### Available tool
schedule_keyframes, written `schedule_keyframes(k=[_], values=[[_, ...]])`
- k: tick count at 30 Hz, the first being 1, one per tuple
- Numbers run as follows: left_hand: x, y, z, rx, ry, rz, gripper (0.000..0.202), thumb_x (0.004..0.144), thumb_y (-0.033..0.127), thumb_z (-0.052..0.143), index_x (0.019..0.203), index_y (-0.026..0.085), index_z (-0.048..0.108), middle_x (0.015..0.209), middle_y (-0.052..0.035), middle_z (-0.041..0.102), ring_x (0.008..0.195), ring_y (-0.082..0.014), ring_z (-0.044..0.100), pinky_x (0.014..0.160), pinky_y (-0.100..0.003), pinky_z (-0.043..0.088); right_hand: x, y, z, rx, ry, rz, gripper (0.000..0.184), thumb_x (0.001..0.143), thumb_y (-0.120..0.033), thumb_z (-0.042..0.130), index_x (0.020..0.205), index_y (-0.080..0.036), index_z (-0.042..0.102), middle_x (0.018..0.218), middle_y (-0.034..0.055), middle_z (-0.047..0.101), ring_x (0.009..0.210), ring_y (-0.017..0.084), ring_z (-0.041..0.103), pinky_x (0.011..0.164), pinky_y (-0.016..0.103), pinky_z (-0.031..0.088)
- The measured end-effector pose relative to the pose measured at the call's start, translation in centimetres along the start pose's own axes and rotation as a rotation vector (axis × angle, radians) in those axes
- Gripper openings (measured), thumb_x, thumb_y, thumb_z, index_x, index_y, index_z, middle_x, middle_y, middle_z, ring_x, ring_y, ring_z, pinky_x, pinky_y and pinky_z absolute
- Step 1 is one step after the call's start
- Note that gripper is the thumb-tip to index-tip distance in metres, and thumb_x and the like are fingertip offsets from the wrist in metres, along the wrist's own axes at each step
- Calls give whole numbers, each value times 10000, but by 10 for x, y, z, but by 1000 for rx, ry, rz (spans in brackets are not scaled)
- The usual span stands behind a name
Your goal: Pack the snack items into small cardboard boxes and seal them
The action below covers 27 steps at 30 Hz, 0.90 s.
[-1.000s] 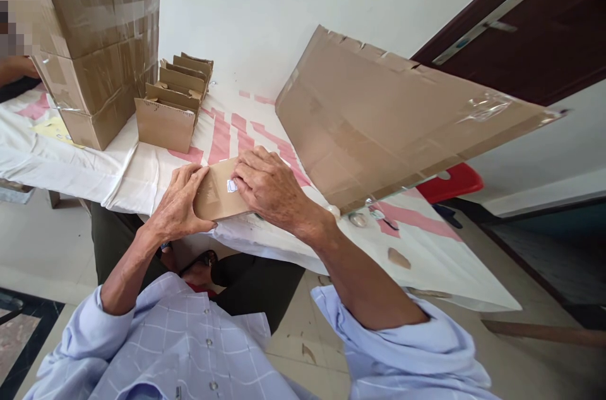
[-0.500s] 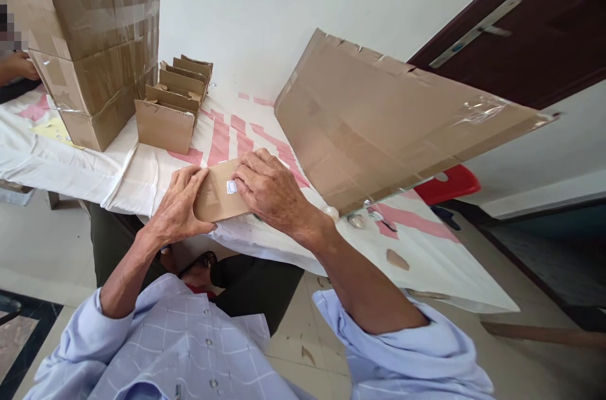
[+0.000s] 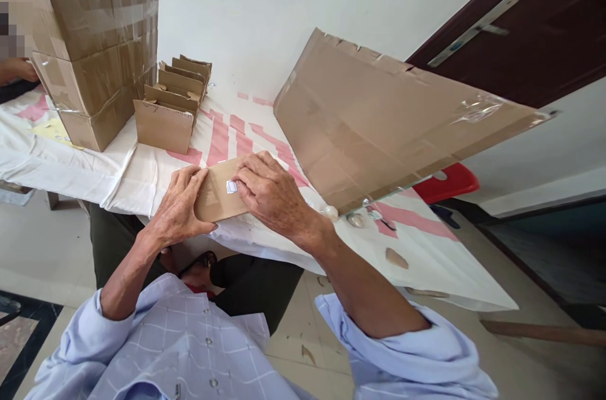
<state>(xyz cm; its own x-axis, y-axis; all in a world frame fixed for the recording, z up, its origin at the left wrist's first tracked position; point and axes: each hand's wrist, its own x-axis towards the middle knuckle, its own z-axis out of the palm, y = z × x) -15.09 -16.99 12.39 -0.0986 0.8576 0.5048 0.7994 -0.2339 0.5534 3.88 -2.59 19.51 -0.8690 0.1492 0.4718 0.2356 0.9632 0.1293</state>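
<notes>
A small, flat cardboard box [image 3: 222,203] lies near the front edge of the cloth-covered table. My left hand [image 3: 178,203] grips its left end, thumb along the near side and fingers at the far corner. On the box's top is a small white label [image 3: 231,187] with a blue border. My right hand [image 3: 271,195] bends over the right part of the box, its fingers closed and the fingertips at the label's right edge. The palm side of that hand is hidden, as is the box's right end.
Stacked, taped cartons [image 3: 101,59] stand at the left, beside a row of open cardboard boxes [image 3: 165,125]. A large cardboard panel [image 3: 379,116] leans on the right. Clear tape rolls [image 3: 356,219] and a cardboard scrap [image 3: 396,258] lie below it. Another person's hand [image 3: 21,70] shows far left.
Almost nothing differs. My right hand has shifted very slightly at the label, while my left hand keeps its hold on the box. The view has moved a little.
</notes>
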Motion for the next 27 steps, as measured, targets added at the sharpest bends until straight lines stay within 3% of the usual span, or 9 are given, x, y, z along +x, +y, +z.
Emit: schedule_keyframes(k=[22, 27], values=[[-1, 10, 1, 35, -1, 16, 1039, 691, 252, 869, 1624, 218, 416, 1531, -216, 515, 1432, -464, 499, 1207, -724, 478, -9, -3, 5, -49, 54, 10, 318, 1068, -79, 479, 944, -201, 745, 1041, 125, 742, 1006, 288, 584, 915, 437, 492], [-2, 9, 2, 14, 7, 11, 1061, 675, 243, 888, 1632, 257, 430, 1538, -194, 515, 1437, -463, 498, 1220, -725, 473, -8, -6, 4, -56, 58, 17, 332, 1069, -75, 468, 938, -197, 748, 1026, 128, 738, 990, 293, 577, 907, 453, 493]])
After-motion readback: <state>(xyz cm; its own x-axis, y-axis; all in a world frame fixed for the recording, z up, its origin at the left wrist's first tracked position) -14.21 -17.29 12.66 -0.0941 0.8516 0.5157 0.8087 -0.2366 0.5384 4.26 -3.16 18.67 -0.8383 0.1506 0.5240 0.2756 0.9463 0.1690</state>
